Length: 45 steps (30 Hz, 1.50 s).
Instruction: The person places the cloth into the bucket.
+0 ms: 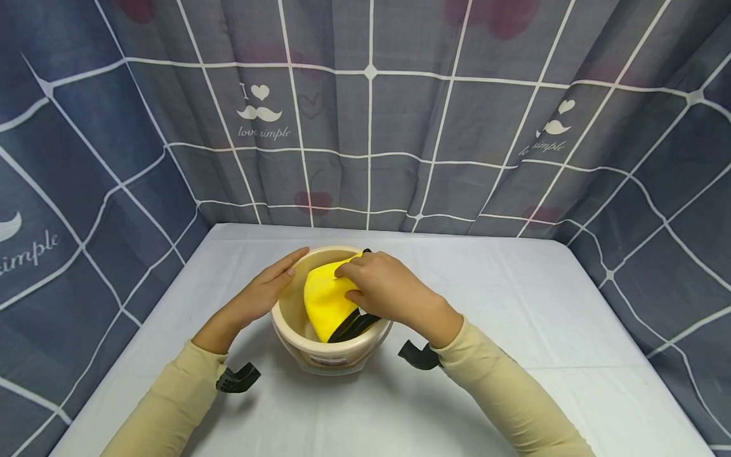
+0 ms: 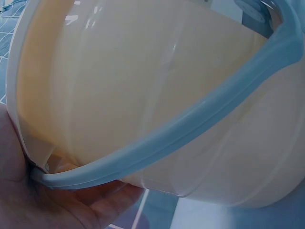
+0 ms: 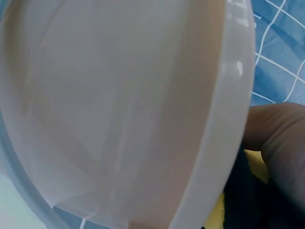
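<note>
Bucket of round cream plastic [image 1: 320, 347] stands on a white cloth-covered tabletop [image 1: 491, 292], in front of a grey-blue checked curtain [image 1: 337, 114], in the head view. A soft yellow fabric item with black edging [image 1: 323, 298] lies mostly inside it, toward the right of the rim. The person's right grip [image 1: 394, 289], a bare hand, reaches over the rim and pinches the item. The left grip [image 1: 264, 292], also bare, rests against the left rim, fingers nearly straight.

The left wrist view shows the bucket's outer wall, crossed by a curved pale-blue handle [image 2: 157, 145], with fingertips below it.

The right wrist view shows the wall and rim, with 1 sliver of yellow beside a digit; most of the hold is hidden.

Judging progress: the item is in the bucket but not released; whether it is going in or coming out cannot be told.
</note>
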Motion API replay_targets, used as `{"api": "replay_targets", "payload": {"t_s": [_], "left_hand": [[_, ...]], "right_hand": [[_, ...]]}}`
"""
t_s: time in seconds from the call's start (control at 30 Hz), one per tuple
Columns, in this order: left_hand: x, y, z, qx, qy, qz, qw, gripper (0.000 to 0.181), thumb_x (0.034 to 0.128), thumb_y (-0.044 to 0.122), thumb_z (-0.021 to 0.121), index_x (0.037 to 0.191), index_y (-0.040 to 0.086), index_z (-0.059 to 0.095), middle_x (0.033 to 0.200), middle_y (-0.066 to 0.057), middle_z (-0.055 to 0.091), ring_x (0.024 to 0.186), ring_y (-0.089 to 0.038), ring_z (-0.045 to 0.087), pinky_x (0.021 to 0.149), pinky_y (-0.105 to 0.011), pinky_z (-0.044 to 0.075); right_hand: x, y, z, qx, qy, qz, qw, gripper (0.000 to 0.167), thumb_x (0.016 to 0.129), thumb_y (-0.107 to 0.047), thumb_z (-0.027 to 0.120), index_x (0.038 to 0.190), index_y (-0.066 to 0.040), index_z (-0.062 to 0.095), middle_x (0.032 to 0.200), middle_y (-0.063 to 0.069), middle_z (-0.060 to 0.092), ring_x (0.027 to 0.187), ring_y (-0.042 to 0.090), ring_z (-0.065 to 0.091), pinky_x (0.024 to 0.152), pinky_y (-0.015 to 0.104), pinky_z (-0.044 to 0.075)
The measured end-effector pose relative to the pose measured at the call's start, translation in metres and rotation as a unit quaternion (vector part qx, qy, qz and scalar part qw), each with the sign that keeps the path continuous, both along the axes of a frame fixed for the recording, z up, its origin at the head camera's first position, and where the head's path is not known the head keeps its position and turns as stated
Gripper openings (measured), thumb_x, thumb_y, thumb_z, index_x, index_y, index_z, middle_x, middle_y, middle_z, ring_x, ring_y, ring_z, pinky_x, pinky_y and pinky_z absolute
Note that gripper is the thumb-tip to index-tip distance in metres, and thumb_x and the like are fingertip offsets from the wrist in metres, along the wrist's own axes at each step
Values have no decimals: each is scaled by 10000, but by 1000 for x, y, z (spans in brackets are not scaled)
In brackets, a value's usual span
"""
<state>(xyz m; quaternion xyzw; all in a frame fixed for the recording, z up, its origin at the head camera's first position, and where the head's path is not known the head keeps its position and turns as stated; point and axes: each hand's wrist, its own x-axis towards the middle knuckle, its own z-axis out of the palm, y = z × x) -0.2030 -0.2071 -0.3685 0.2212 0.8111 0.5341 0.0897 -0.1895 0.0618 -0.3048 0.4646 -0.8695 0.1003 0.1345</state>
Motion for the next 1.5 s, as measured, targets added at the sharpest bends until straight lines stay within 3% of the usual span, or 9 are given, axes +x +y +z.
{"api": "replay_targets", "payload": {"t_s": [0.43, 1.07, 1.5], "left_hand": [[-1, 0, -1, -19, -96, 50, 9999, 521, 1127, 197, 297, 1619, 46, 216, 1666, -147, 210, 1527, -352, 168, 1201, -564, 144], [1, 1, 0, -150, -104, 158, 9997, 523, 1126, 203, 304, 1620, 52, 219, 1666, -166, 202, 1522, -382, 167, 1195, -587, 135], [-3, -2, 2, -142, -95, 115, 9998, 518, 1123, 176, 308, 1616, 42, 226, 1665, -175, 199, 1520, -390, 169, 1194, -588, 133]], "right_hand": [[0, -11, -5, 535, -232, -245, 9980, 277, 879, -102, 778, 1151, -68, 739, 1046, 48, 746, 936, 221, 687, 874, 373, 538], [-4, -17, -17, 682, -583, -217, 9957, 264, 876, -111, 787, 1136, -82, 751, 1033, 29, 748, 926, 187, 691, 871, 342, 538], [-8, -20, -17, 698, -810, -271, 9939, 262, 877, -107, 758, 1139, -108, 758, 1059, -1, 748, 953, 176, 700, 885, 339, 538]]}}
